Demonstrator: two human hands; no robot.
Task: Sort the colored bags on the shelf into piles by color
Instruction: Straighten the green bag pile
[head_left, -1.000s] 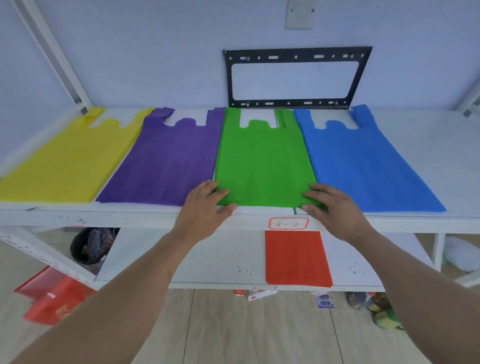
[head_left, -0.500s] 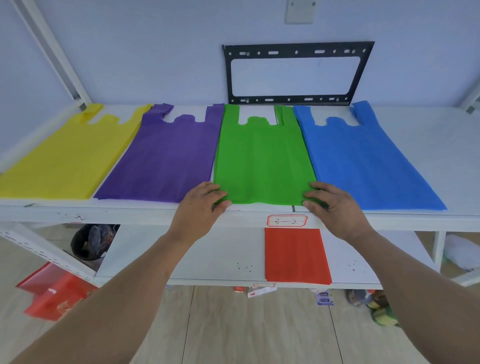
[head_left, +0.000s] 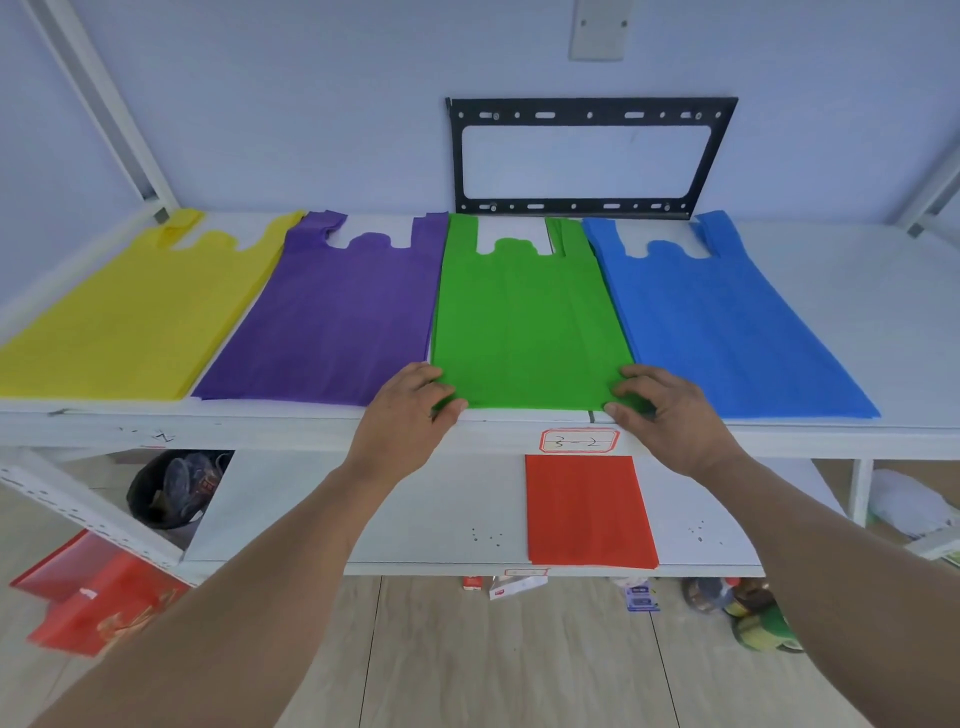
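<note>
Item: green pile (head_left: 524, 317), upper shelf (head_left: 857, 291), third of four piles in a row. We record it flat, long axis running from the shelf's front edge back toward the wall, handles at the far end. To its left lies the purple pile (head_left: 332, 317), edges almost touching; beyond that the yellow pile (head_left: 135, 306). To its right lies the blue pile (head_left: 717, 322), just beside it.

Hands: our left hand (head_left: 410, 415) rests on the pile's near left corner, fingers curled loosely with the thumb at the front edge. Our right hand (head_left: 670, 410) rests on the near right corner in the same way. Whether either pinches the cloth or only presses on it, we cannot tell.

Relation of note: the pile lies straight ahead of both hands, extending away from us; each hand is equally near its own corner. We judge any squaring or sliding would run along that long axis.

Also held: a red pile (head_left: 587, 509) on the lower shelf (head_left: 363, 509), below the green one.
</note>
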